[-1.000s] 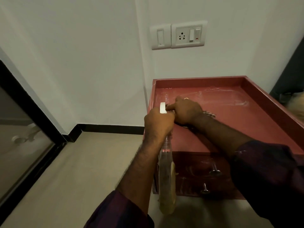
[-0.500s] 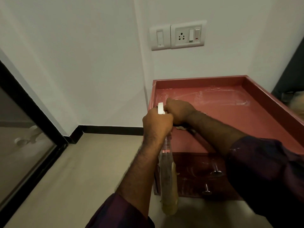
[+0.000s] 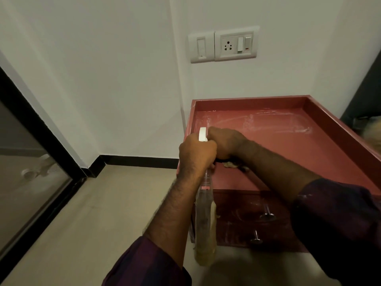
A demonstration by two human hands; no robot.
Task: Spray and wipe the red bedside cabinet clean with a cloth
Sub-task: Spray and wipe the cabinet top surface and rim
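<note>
Left hand (image 3: 196, 155) round bottle (image 3: 204, 223); right hand (image 3: 225, 143) round cloth (image 3: 231, 165)

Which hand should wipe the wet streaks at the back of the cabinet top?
Probably the right hand: it is on the cloth on the cabinet top. The left hand grips the spray bottle.

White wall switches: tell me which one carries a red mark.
The rightmost white switch, on the plate with the three-pin socket; its neighbour switch and the left-plate switch are plain white.
</note>
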